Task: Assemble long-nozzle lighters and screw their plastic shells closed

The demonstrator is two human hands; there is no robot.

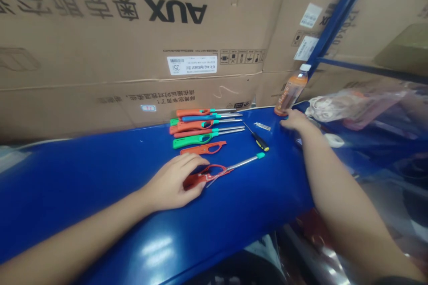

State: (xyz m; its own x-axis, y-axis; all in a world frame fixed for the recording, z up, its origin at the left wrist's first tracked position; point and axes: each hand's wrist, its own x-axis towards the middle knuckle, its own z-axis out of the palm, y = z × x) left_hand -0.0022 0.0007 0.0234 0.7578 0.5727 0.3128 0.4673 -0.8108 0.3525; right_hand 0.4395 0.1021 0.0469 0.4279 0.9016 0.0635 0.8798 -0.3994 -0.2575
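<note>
My left hand [179, 180] is closed around the handle of a red stick lighter [217, 170], its casing opened so that thin inner parts show. The lighter's metal tube points right and ends in a turquoise tip. Just above lies a loose red casing half [203, 147]. Further right, my right hand [296, 120] is down at the table beside the foot of an orange drink bottle [292, 90]. Its fingers are bent together, and whatever they hold is hidden. Between the hands rest a black and yellow screwdriver [260, 141] and a small pale strip-like piece [262, 126].
Several red, green and blue stick lighters [197, 129] lie in a row at the back of the blue table [143, 236]. Behind stands a large cardboard box [133, 53]. On the right are a blue post [337, 13], plastic bags [364, 107] and a white tape roll [334, 140].
</note>
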